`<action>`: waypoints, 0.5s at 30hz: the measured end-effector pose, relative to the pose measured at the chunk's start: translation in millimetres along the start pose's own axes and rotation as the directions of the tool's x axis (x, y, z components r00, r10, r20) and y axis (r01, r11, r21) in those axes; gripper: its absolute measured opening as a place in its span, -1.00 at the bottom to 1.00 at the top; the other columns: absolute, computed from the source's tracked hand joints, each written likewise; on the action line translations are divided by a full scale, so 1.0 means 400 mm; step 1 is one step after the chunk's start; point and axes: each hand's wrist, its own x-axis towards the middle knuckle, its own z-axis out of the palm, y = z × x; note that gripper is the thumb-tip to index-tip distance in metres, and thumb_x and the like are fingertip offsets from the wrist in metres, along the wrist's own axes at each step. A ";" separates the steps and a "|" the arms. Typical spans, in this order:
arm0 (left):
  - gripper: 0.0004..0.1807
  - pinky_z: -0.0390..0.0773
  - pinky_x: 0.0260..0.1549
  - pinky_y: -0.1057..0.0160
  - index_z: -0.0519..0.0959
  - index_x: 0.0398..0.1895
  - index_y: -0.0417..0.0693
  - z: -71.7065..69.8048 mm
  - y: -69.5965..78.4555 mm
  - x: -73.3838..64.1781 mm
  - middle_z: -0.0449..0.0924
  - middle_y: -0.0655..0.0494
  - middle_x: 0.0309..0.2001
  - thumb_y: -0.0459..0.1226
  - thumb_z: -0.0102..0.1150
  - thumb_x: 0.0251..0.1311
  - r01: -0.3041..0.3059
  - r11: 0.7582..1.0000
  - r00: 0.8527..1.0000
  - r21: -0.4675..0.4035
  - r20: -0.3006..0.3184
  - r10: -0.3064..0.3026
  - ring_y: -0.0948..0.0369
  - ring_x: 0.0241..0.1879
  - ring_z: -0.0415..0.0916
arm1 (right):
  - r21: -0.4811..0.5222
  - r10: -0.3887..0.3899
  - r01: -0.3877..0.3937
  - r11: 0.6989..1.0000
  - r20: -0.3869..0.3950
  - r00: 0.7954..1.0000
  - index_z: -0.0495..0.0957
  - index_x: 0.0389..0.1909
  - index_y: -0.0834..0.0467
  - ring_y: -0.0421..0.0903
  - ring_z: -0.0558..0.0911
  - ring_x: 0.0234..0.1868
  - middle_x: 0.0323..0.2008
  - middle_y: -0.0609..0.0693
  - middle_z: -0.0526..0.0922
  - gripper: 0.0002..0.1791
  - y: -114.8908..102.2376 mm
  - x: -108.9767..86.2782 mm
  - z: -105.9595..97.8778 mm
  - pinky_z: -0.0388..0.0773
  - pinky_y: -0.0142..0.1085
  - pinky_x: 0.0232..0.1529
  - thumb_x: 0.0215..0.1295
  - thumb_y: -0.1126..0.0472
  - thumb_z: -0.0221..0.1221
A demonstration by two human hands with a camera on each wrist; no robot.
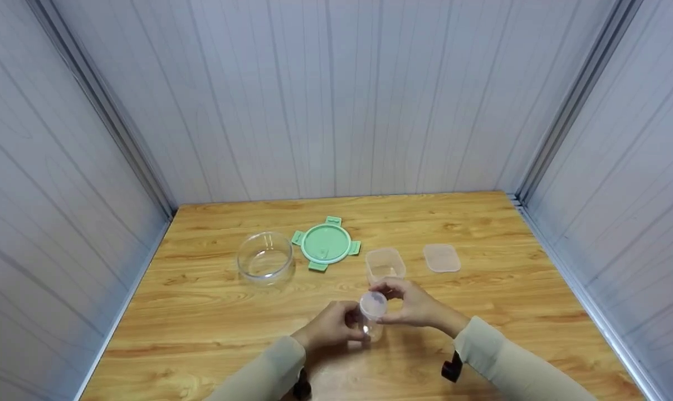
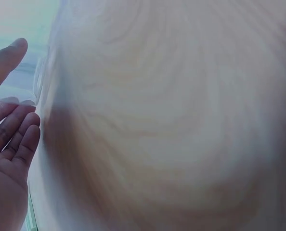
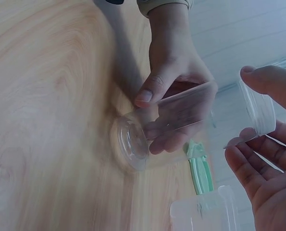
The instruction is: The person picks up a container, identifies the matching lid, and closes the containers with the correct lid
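A clear plastic jar (image 1: pixel 374 333) stands near the front of the table, with a translucent round lid (image 1: pixel 373 304) at its top. My left hand (image 1: pixel 332 324) grips the jar's body from the left side. On the other side, my right hand (image 1: pixel 414 305) holds the lid's rim between thumb and fingers. In the right wrist view, the jar's base (image 3: pixel 132 143) is seen close to the wooden surface, and the lid (image 3: pixel 259 108) lies between the right thumb and fingertips. Only a sliver of the jar (image 2: pixel 18 86) shows in the left wrist view.
Just behind the right hand stands a translucent square container (image 1: pixel 385 257), its flat lid (image 1: pixel 442 258) lying to the right. Farther left are a green round clip lid (image 1: pixel 326 244) and a round glass bowl (image 1: pixel 265 276). Panel walls (image 1: pixel 336 100) enclose the table's back and sides.
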 end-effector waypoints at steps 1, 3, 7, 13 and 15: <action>-0.64 0.55 -0.27 0.44 0.70 -0.13 -0.25 0.000 0.001 0.001 0.76 -0.15 -0.23 -0.25 0.65 0.15 0.000 1.000 1.000 0.002 -0.005 0.000 0.28 -0.31 0.56 | 0.002 -0.001 0.001 1.000 -0.004 1.000 0.63 0.22 0.36 -0.16 0.70 0.12 0.15 0.28 0.73 -0.38 -0.002 0.001 -0.002 0.68 -0.33 0.19 0.16 0.26 0.58; -0.61 0.56 -0.25 0.42 0.70 -0.11 -0.27 0.000 0.003 0.003 0.76 -0.15 -0.22 -0.22 0.66 0.15 0.002 1.000 1.000 0.006 -0.014 -0.002 0.24 -0.28 0.58 | 0.010 -0.007 0.007 1.000 -0.012 1.000 0.63 0.22 0.37 -0.18 0.70 0.11 0.15 0.29 0.73 -0.38 -0.005 0.002 -0.005 0.68 -0.33 0.19 0.15 0.27 0.59; -0.60 0.58 -0.18 0.38 0.72 -0.05 -0.21 0.003 0.008 0.009 0.76 -0.14 -0.16 -0.18 0.65 0.17 0.014 1.000 1.000 -0.012 -0.023 -0.014 0.17 -0.21 0.61 | 0.018 -0.026 0.027 0.999 -0.027 0.999 0.62 0.23 0.38 -0.17 0.70 0.11 0.17 0.31 0.73 -0.36 -0.006 0.005 -0.011 0.69 -0.33 0.18 0.14 0.29 0.59; -0.63 0.60 -0.16 0.38 0.71 -0.02 -0.22 0.008 0.018 0.013 0.77 -0.10 -0.13 -0.23 0.62 0.21 0.018 0.998 0.999 -0.061 -0.027 -0.019 0.19 -0.18 0.62 | 0.000 -0.024 0.024 1.000 -0.036 0.999 0.62 0.26 0.35 -0.15 0.70 0.09 0.14 0.27 0.74 -0.36 -0.002 0.004 -0.020 0.69 -0.33 0.17 0.16 0.28 0.58; -0.63 0.61 -0.15 0.38 0.72 -0.01 -0.22 0.010 0.020 0.014 0.76 -0.07 -0.13 -0.24 0.61 0.23 0.021 0.997 0.999 -0.070 -0.032 -0.023 0.22 -0.18 0.61 | -0.002 -0.019 0.019 1.000 -0.039 0.999 0.63 0.26 0.35 -0.14 0.70 0.09 0.13 0.26 0.75 -0.37 -0.003 0.003 -0.023 0.68 -0.33 0.17 0.18 0.28 0.57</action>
